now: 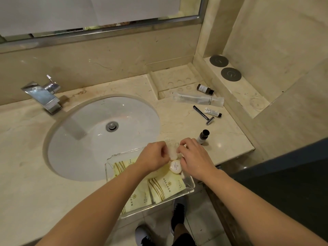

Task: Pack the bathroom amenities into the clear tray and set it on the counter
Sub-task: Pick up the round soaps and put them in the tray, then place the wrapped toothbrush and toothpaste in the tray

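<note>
A clear tray sits at the counter's front edge, overhanging it, with yellow sachets and a round wrapped soap inside. My left hand and my right hand both pinch a small white wrapped item over the tray's far end. On the counter to the right lie a small upright bottle, a razor, a small tube, a packaged toothbrush and a dark bottle on its side.
A white basin with a chrome tap lies left of the tray. A raised marble ledge with two dark discs runs along the right. Below the counter edge, the floor and a person's shoes show.
</note>
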`<state>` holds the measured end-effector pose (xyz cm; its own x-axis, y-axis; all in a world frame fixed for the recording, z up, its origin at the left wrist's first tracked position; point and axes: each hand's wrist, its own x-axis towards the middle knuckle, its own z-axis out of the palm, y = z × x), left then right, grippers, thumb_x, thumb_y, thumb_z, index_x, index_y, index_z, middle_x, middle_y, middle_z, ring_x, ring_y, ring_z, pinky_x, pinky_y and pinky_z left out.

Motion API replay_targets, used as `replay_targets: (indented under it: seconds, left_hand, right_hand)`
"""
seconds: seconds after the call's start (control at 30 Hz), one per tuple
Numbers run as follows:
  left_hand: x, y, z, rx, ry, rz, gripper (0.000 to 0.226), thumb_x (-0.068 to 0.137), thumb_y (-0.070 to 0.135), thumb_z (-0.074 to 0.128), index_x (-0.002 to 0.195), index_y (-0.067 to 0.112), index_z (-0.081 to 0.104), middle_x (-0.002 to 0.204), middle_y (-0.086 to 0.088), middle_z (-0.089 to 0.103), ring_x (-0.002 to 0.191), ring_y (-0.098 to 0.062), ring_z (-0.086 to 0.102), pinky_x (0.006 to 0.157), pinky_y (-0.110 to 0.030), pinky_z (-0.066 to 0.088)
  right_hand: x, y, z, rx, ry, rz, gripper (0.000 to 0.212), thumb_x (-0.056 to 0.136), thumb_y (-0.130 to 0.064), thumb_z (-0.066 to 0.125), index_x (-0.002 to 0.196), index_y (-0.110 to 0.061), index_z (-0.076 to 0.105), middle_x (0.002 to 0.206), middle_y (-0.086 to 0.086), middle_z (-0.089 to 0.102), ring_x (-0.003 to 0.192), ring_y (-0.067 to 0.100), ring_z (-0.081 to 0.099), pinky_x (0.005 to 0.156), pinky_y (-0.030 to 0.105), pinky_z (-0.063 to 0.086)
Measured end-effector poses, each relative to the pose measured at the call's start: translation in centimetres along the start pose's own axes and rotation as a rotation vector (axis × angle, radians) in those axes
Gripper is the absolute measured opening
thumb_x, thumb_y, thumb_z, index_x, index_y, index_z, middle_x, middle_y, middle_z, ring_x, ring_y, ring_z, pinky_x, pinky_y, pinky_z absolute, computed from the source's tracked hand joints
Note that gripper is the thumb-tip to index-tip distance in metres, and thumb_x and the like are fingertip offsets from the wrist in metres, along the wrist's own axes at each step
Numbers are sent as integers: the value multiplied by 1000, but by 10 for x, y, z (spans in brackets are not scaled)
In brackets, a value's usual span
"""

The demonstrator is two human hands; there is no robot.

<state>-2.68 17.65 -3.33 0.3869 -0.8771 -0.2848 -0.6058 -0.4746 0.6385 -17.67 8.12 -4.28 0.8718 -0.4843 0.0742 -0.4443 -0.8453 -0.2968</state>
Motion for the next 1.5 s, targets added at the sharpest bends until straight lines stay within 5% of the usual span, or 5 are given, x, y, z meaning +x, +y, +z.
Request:
replay_targets:
  seconds: [0.23, 0.7, 1.1, 1.3, 1.5]
  left_hand:
    - [22, 14, -16, -75, 119, -7, 6, 83, 18, 64, 84, 13, 61, 83, -2, 66, 78, -20, 61, 72, -33, 51]
    - [102, 61, -21, -113, 102, -44, 6, 87, 18, 59, 81, 15, 59, 81, 1, 64, 77, -17, 58, 68, -25, 42]
    - [202, 93, -6, -221, 205, -198, 18, 91, 18, 54, 108, 16, 51, 71, 0, 59, 62, -14, 55, 57, -28, 44]
    - [241, 87, 0, -82, 332, -230, 48, 95, 19, 43, 143, 19, 38, 120, -14, 55, 99, -32, 59, 77, -36, 45]
    - [257, 96, -5, 183, 113, -261, 38, 90, 13, 43, 127, 19, 50, 116, -12, 43, 81, -32, 54, 74, -38, 47]
  right_hand:
    - [22, 3, -14, 124, 118, 69, 17, 82, -8, 60, 99, -10, 64, 101, 4, 57, 90, 21, 56, 59, 31, 47]
    - [83, 86, -60, 446, 345, 642, 9, 86, -7, 55, 84, -9, 63, 84, 4, 61, 76, 22, 56, 64, 30, 41]
    - [113, 165, -57, 427, 174, 790, 26, 86, -13, 58, 111, -16, 58, 100, 5, 59, 87, 21, 57, 75, 32, 47]
    - [138, 180, -49, 373, 48, 768, 50, 87, -15, 55, 136, -17, 45, 106, 10, 62, 98, 27, 58, 82, 36, 49]
    - [157, 187, -43, 347, -58, 771, 61, 89, -16, 54, 146, -22, 31, 129, 9, 56, 115, 29, 55, 92, 41, 49]
